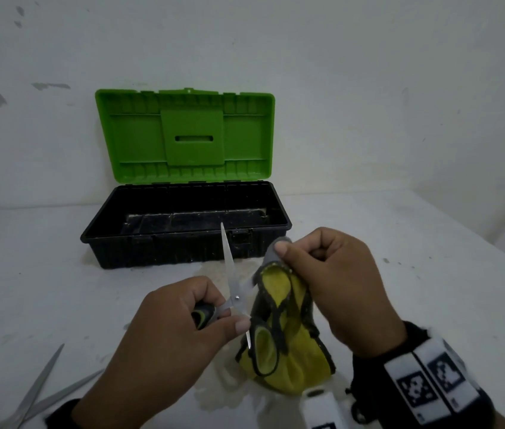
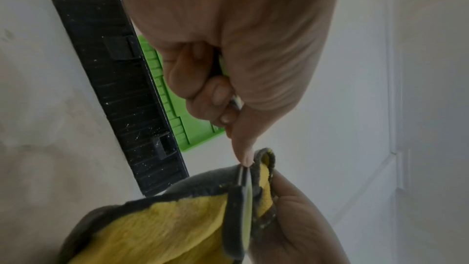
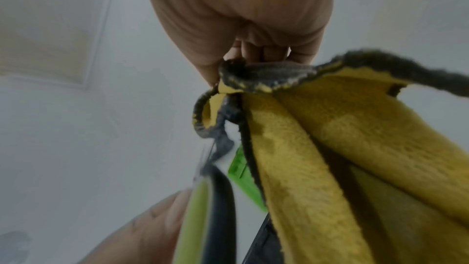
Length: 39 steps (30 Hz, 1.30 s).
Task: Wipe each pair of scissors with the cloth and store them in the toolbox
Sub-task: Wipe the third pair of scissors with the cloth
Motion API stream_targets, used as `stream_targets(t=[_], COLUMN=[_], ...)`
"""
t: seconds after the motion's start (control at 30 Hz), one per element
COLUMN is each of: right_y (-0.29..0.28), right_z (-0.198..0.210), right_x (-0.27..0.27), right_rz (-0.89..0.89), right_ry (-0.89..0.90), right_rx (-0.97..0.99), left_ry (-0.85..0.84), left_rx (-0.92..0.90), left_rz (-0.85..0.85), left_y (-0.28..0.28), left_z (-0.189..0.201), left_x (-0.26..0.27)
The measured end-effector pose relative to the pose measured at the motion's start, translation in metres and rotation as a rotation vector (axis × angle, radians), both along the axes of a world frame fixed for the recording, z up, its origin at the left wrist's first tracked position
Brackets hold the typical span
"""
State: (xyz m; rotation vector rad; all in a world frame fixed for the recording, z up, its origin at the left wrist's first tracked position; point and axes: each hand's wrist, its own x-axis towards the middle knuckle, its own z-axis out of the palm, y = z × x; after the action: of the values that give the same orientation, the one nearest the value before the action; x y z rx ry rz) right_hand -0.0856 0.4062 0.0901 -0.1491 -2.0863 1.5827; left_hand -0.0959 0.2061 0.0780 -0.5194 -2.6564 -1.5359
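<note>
My left hand grips the black-and-lime handle of a pair of scissors held open above the table. One blade points up toward the toolbox. The other blade runs into the yellow, grey-edged cloth, which my right hand pinches around it, so that blade's tip is hidden. In the left wrist view my left hand curls on the handle above the cloth. In the right wrist view my right hand bunches the cloth beside the scissors' handle loop.
The black toolbox stands open just behind my hands, its green lid upright against the white wall. A second pair of scissors lies open at the table's near left corner. The table is white.
</note>
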Motion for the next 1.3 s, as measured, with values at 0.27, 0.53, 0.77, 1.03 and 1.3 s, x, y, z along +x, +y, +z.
stream_targets(t=[0.27, 0.53, 0.77, 1.03, 1.3], right_y=[0.030, -0.006, -0.030, -0.033, -0.030], right_z=[0.017, 0.015, -0.013, -0.006, -0.002], right_x=[0.002, 0.010, 0.007, 0.008, 0.004], right_rz=[-0.029, 0.133, 0.049, 0.130, 0.076], right_ry=[0.038, 0.085, -0.055, -0.113, -0.069], right_rx=[-0.071, 0.449, 0.101, -0.150, -0.163], left_ry=[-0.049, -0.021, 0.066, 0.145, 0.286], left_rx=[0.055, 0.003, -0.011, -0.059, -0.163], left_rz=[0.084, 0.093, 0.116, 0.085, 0.120], left_y=[-0.005, 0.008, 0.008, 0.010, 0.011], left_z=[-0.006, 0.000, 0.006, 0.007, 0.004], left_x=[-0.005, -0.003, -0.001, 0.003, 0.006])
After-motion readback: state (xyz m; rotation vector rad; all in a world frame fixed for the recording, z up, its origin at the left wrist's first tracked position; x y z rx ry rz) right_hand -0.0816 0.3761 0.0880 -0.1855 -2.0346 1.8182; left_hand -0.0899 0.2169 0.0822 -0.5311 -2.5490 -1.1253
